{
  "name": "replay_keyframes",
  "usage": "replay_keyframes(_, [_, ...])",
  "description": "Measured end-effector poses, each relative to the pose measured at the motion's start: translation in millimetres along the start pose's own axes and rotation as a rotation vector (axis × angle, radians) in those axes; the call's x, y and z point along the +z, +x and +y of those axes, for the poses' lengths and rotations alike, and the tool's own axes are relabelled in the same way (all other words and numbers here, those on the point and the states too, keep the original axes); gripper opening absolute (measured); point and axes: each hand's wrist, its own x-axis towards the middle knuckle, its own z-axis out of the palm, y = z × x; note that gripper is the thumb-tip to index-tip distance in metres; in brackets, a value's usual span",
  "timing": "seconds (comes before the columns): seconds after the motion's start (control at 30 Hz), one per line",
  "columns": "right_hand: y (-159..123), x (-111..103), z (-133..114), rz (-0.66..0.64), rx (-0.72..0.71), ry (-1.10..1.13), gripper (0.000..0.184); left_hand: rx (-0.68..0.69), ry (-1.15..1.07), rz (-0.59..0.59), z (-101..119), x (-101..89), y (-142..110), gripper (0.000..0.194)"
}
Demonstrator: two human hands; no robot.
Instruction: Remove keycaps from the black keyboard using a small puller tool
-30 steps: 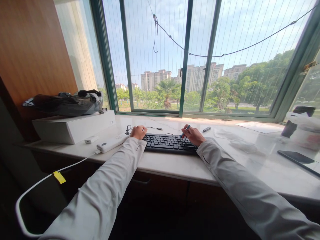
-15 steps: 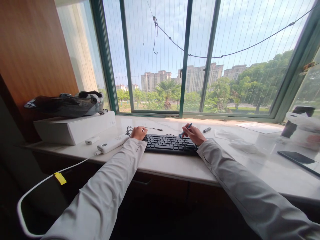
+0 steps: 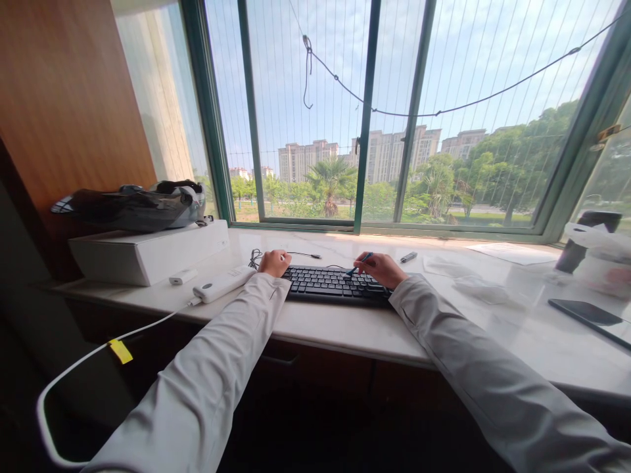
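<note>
The right hand [image 3: 380, 269] is closed around one slim blue tool [image 3: 350, 272], pinched between thumb and fingers, with its lower end slanting down and left to the keys. Whether the tip touches them is too small to tell. The left hand [image 3: 275, 263] is curled in on itself at the left end of the one black keyboard [image 3: 330, 284]; whether its fingers grip the edge, I cannot tell. The keyboard lies between the two hands, running partly under the right one.

Just behind the left hand are one coil of black cable [image 3: 255, 259] and one thin plug [image 3: 314, 256]. To the left of that hand lie one long white device [image 3: 221, 285], one small white block [image 3: 183, 276] and, farther off, one white box [image 3: 152, 253] with a dark bundle [image 3: 138, 207] on top.

Just beyond the right hand, to its right, is one small grey stick [image 3: 409, 257]. Farther right are clear plastic wrapping [image 3: 486, 289], whose pieces I cannot count, and one dark flat slab [image 3: 586, 313].
</note>
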Motion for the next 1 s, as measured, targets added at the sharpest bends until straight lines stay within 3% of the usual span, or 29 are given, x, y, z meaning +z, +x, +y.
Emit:
replay_keyframes(0.17, [-1.3,-4.8,-5.7,0.013,0.012,-0.049,0.031,0.002,-0.012,-0.005,-0.8,0.5,0.4,0.029])
replay_keyframes(0.43, [-1.3,-2.9,-2.0,-0.048,0.022,0.035,0.027,0.007,-0.014,-0.006,-1.0,0.6,0.3,0.03])
replay_keyframes(1.0, [-1.0,-1.8,1.4,-0.017,0.057,0.189,0.017,0.001,0.0,-0.011,1.0,0.0,0.5,0.029])
